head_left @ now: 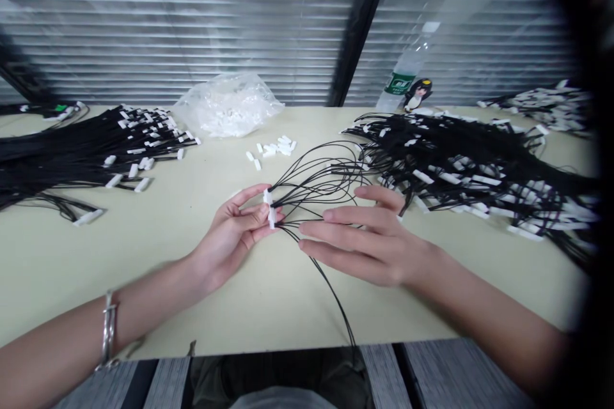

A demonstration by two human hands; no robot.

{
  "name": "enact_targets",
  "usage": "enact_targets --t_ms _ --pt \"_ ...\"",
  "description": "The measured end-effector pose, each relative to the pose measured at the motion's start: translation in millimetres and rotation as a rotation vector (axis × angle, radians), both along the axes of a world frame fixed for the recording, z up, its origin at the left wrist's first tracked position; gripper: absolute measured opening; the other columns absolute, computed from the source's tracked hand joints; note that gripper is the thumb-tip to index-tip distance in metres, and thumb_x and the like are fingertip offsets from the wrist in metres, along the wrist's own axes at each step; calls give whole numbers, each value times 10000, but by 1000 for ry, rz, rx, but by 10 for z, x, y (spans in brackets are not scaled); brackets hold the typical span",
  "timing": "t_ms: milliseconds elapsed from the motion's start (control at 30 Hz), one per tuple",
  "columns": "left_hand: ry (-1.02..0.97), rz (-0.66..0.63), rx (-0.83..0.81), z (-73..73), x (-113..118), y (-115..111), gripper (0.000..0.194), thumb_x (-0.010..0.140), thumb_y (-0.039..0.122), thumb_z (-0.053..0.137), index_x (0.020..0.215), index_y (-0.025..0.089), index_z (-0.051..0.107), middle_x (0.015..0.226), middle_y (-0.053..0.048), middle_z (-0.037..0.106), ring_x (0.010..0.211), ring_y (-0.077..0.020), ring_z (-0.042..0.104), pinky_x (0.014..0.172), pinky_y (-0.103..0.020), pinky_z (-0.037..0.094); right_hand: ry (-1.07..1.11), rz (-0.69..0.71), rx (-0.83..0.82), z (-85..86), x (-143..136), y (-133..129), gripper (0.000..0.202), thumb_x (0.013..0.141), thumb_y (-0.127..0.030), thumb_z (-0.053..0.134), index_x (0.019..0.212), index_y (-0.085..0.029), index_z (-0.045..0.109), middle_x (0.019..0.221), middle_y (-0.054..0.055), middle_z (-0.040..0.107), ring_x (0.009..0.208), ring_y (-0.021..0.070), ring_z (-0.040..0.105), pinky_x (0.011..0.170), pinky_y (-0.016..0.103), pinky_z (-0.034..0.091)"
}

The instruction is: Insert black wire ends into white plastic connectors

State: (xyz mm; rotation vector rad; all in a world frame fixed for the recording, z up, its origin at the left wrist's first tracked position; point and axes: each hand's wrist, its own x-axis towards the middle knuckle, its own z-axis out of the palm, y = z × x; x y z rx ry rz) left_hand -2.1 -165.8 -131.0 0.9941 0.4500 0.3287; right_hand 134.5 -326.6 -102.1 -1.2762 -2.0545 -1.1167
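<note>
My left hand (240,223) pinches a white connector (270,209) between thumb and fingers, above the middle of the table. Thin black wires (316,182) run out of its right side, looping toward the right; a few hang down past the table's front edge. Just right of the connector, my right hand (364,233) is held with its fingers stretched out and apart among the wires. Whether its fingertips touch any wire I cannot tell. Beyond the hands, several small loose white connector housings (274,147) lie on the table.
At the left is a heap of black cables (96,140) with white connectors; a larger pile (460,160) lies at the right. A clear plastic bag (230,105) of white pieces sits at the back. A water bottle (405,70) and a penguin figurine (418,94) stand by the window blinds.
</note>
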Motion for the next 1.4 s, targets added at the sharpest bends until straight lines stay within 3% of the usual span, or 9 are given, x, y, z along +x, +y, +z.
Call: enact_targets --t_ms 133,300,533,733,833,933,1100,1200,1400 --pt "13 -21 16 33 -5 -34 373 752 80 619 1104 190 564 775 -41 695 780 -138 667 730 -211 543 216 30 -53 -48 -12 11 106 738 -180 663 801 -259 632 902 -65 679 907 150 534 835 373 397" --pt "25 -27 54 80 -15 -60 343 761 88 612 1082 197 558 761 -43 707 770 -139 671 696 -191 546 868 139 -195 -24 -74 23 143 787 -113 566 874 -213 622 870 20 646 869 156 574 777 350 473" --pt "34 6 46 70 0 -46 341 761 86 613 1080 198 563 819 -50 706 792 -149 671 733 -217 549 1788 407 161 68 246 75 128 837 -220 500 751 -176 584 797 -2 574 772 119 582 797 339 496" --pt "33 10 38 61 -1 -48 349 745 80 626 1069 203 576 817 -33 694 794 -153 668 726 -224 550 2086 581 372 286 794 -186 70 793 -126 532 824 -172 575 753 -31 561 693 37 527 660 142 493" --pt "27 6 55 66 -1 -55 342 750 96 626 1071 202 570 810 -33 698 812 -159 665 729 -225 544 2043 501 340 357 904 -294 97 812 -155 510 858 -173 593 647 -40 487 507 28 401 461 142 414" --pt "17 9 67 73 -6 -66 327 748 121 637 1059 199 572 806 -34 705 806 -156 664 740 -231 535 1780 168 351 354 716 -260 117 821 -205 527 869 -205 634 575 -28 420 432 52 309 358 215 268" --pt "20 5 92 74 -23 -88 331 734 164 662 1053 200 580 757 -44 721 809 -165 665 729 -227 519 1096 -147 174 211 -4 -104 84 771 -152 597 836 -203 609 665 -1 574 553 105 502 473 261 361" --pt "9 -19 122 85 -36 -111 315 743 168 656 1047 206 583 731 -37 726 787 -166 672 730 -233 511 744 -212 -123 124 -236 -83 114 739 -95 610 817 -178 599 721 -7 619 623 103 490 569 262 404" --pt "-1 -51 157 115 -50 -147 278 756 158 644 1019 222 585 699 -14 731 753 -154 678 721 -219 501 580 -236 -183 29 -175 -57 98 762 -89 583 818 -168 571 739 14 615 669 127 487 640 294 395"
